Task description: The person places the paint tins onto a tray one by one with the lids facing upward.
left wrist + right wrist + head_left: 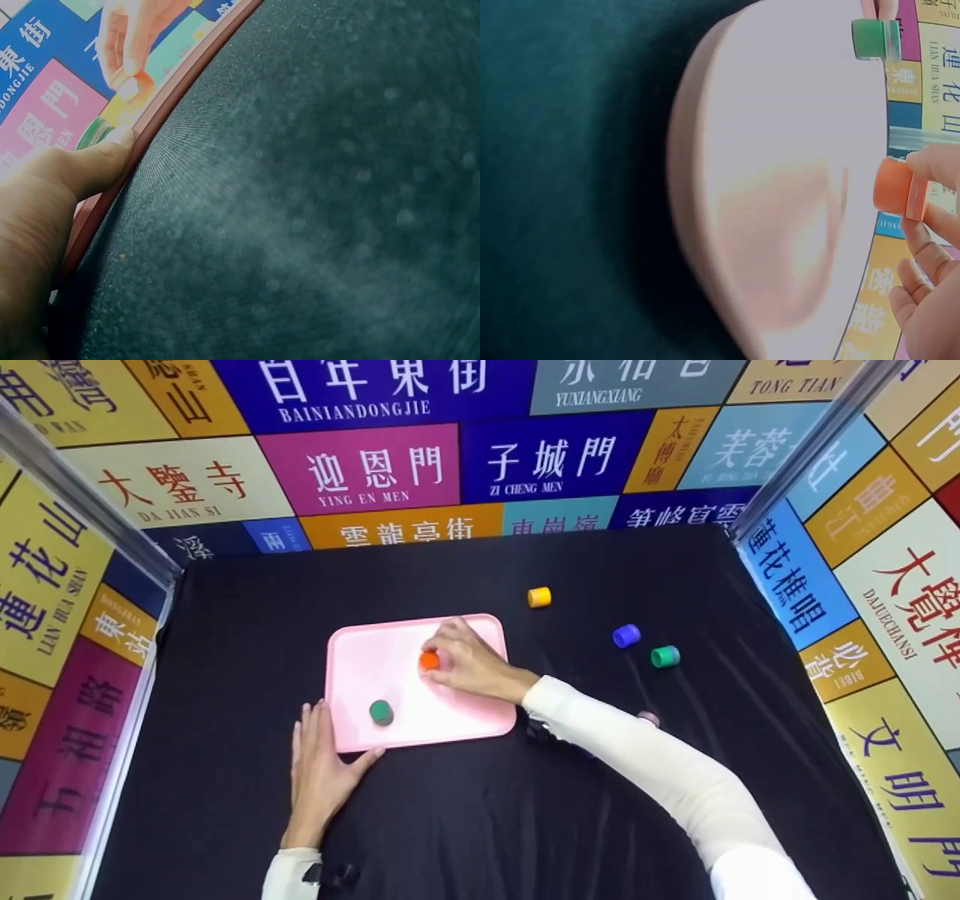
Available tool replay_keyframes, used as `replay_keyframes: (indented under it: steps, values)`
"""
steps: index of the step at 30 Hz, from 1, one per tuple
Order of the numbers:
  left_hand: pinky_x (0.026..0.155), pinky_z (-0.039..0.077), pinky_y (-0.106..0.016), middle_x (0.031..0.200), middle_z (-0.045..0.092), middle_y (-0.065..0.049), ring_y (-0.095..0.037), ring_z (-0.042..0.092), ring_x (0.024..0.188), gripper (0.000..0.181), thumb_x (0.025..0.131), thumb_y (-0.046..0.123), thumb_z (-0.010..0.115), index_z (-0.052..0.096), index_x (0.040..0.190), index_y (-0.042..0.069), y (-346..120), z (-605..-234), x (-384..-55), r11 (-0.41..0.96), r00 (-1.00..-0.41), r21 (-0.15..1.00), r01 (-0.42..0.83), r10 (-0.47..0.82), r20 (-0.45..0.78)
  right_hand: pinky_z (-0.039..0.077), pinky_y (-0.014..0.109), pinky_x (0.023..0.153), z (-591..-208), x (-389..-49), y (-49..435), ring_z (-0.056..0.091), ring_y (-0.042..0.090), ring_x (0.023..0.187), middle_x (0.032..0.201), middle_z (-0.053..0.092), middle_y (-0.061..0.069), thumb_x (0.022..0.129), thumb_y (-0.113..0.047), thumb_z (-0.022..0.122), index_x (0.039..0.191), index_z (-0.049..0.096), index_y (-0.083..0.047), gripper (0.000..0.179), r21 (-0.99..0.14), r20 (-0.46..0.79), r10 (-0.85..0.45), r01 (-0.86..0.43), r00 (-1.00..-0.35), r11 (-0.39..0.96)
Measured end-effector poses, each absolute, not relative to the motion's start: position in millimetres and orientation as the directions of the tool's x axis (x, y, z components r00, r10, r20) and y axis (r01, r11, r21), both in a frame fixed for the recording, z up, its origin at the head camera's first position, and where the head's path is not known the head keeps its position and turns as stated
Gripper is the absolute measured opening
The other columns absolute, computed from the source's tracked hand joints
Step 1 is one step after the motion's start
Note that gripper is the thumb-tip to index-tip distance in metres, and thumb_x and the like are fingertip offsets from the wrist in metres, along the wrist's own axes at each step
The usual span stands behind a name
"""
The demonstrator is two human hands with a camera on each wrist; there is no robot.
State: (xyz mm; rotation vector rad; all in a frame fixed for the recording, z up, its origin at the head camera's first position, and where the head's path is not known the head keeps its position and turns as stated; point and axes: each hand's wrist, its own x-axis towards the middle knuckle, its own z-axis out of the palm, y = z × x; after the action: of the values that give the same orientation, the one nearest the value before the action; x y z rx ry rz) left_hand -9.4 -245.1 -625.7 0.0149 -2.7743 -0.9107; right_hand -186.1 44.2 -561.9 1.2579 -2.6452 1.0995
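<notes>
In the head view my right hand (469,660) pinches a small orange cylinder (429,661) over the pink tray (457,712). In the right wrist view this orange cylinder (894,185) has a clear band at one end, held between the thumb and fingers. A similar green cylinder (381,712) stands on the tray's front left part. At the tray's front left corner, my left hand (322,772) has its fingers straight along the left side. Its thumb (105,161) lies on the tray's rim in the left wrist view.
To the tray's right, on the black cloth (465,825), lie a yellow cylinder (539,597), a purple one (626,635) and another green one (665,656). A pinkish piece (649,718) is partly hidden by the right sleeve. Printed panels (375,465) wall the table's back and sides.
</notes>
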Motion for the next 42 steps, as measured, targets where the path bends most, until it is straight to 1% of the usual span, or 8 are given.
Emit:
replay_keyframes:
  steps: [4, 13, 20, 32, 42]
  values:
    - [0.138, 0.011, -0.059, 0.171, 0.036, -0.033, -0.05, 0.02, 0.166, 0.126, 0.079, 0.049, 0.097, 0.031, 0.168, -0.008, -245, -627, -10, 0.809, -0.972, 0.584, 0.067, -0.08, 0.222, 0.05, 0.038, 0.104, -563, -186, 36, 0.054, 0.03, 0.118, 0.112, 0.072, 0.008, 0.095, -0.017, 0.085, 0.116, 0.079, -0.006, 0.025, -0.58, 0.302, -0.696, -0.705, -0.652, 0.408]
    - [0.138, 0.009, -0.057, 0.173, 0.033, -0.033, -0.048, 0.02, 0.166, 0.124, 0.079, 0.048, 0.097, 0.031, 0.168, -0.009, -245, -628, -9, 0.808, -0.974, 0.585, 0.065, -0.075, 0.212, 0.049, 0.037, 0.101, -567, -184, 22, 0.054, 0.027, 0.114, 0.11, 0.071, 0.007, 0.096, -0.017, 0.084, 0.117, 0.08, -0.006, 0.025, -0.57, 0.289, -0.724, -0.72, -0.626, 0.395]
    - [0.138, 0.011, -0.059, 0.171, 0.036, -0.033, -0.05, 0.021, 0.165, 0.125, 0.078, 0.048, 0.098, 0.031, 0.168, -0.008, -247, -629, -8, 0.809, -0.971, 0.584, 0.066, -0.084, 0.225, 0.05, 0.036, 0.098, -572, -180, 10, 0.054, 0.025, 0.112, 0.109, 0.07, 0.006, 0.095, -0.019, 0.086, 0.117, 0.08, -0.007, 0.025, -0.566, 0.303, -0.733, -0.734, -0.609, 0.376]
    - [0.137, 0.013, -0.062, 0.169, 0.038, -0.035, -0.052, 0.024, 0.164, 0.123, 0.079, 0.049, 0.096, 0.034, 0.166, -0.011, -244, -628, -11, 0.812, -0.963, 0.576, 0.098, -0.069, 0.261, 0.048, 0.038, 0.103, -574, -177, -2, 0.055, 0.025, 0.114, 0.111, 0.07, 0.007, 0.097, -0.02, 0.086, 0.12, 0.081, -0.007, 0.027, -0.564, 0.28, -0.751, -0.736, -0.598, 0.376]
    - [0.137, 0.011, -0.06, 0.172, 0.034, -0.034, -0.05, 0.021, 0.165, 0.124, 0.08, 0.051, 0.095, 0.032, 0.167, -0.01, -245, -629, -11, 0.808, -0.971, 0.584, 0.077, -0.072, 0.227, 0.049, 0.036, 0.104, -577, -175, -11, 0.054, 0.025, 0.117, 0.113, 0.07, 0.006, 0.097, -0.022, 0.086, 0.122, 0.081, -0.008, 0.029, -0.545, 0.257, -0.759, -0.738, -0.598, 0.397]
